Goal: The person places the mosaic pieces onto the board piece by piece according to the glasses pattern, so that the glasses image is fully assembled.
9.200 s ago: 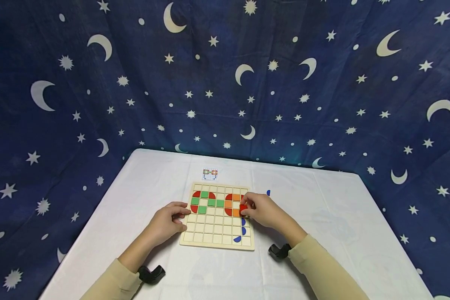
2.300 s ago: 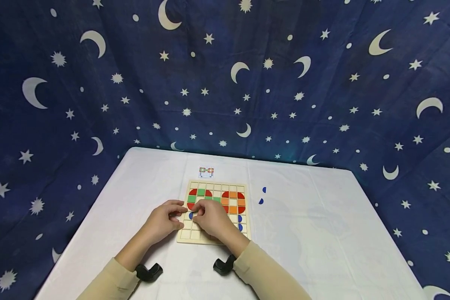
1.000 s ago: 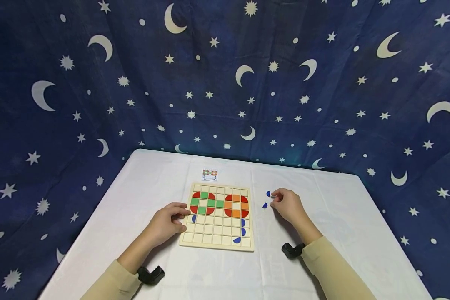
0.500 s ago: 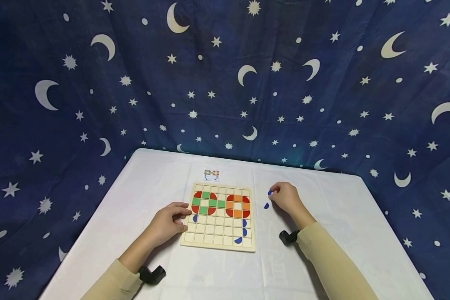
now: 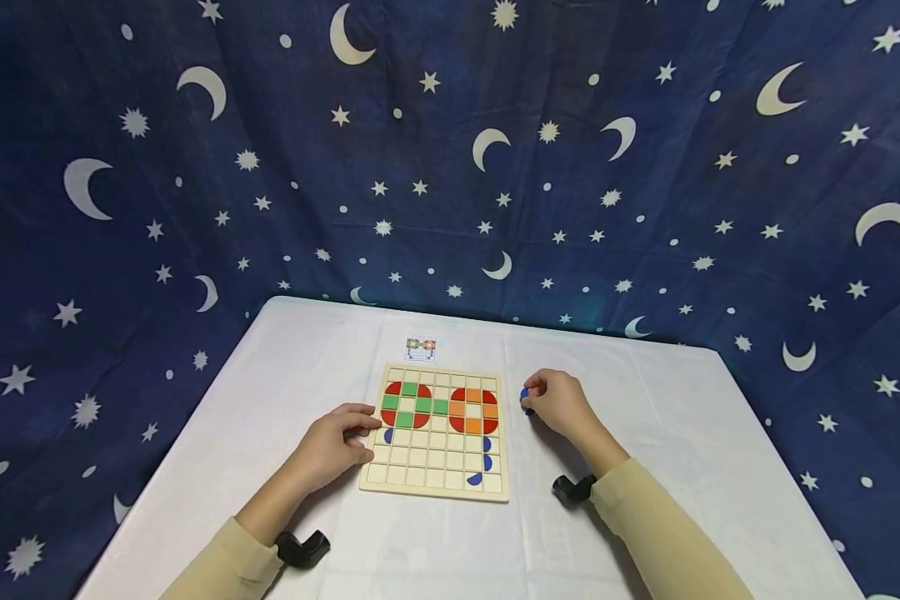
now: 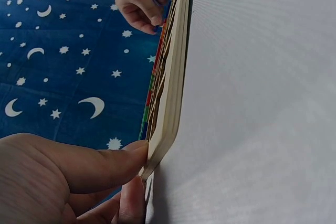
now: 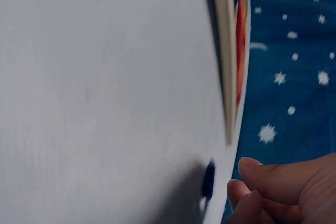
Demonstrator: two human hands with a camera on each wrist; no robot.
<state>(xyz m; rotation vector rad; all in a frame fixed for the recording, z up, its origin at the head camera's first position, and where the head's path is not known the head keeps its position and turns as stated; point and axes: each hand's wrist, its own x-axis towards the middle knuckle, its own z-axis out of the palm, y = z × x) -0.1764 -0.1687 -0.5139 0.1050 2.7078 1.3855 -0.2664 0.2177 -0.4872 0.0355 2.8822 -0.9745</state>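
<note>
The right hand (image 5: 562, 402) pinches a small blue half-round piece (image 5: 525, 395) between thumb and fingertips, to the right of the wooden grid board (image 5: 435, 479). Just below those fingertips, a second blue half-round piece (image 5: 528, 412) shows partly; a blue piece (image 7: 208, 181) also appears beside the fingers in the right wrist view. The left hand (image 5: 328, 448) rests at the board's left edge, thumb and fingers spread along it. On the board, red, green and orange pieces form two rings joined by a green square (image 5: 440, 407). Several blue half-rounds (image 5: 487, 462) lie lower on it.
A small printed card (image 5: 420, 347) with a coloured pattern lies behind the board. White cloth (image 5: 645, 467) covers the table, and a dark blue curtain (image 5: 435, 150) with moons and stars hangs behind. Each wrist carries a black mount (image 5: 303, 550).
The right hand, over the board's left side earlier, went to the loose blue pieces on the right. It took the upper one and has moved slightly toward the other. The left hand stays put.
</note>
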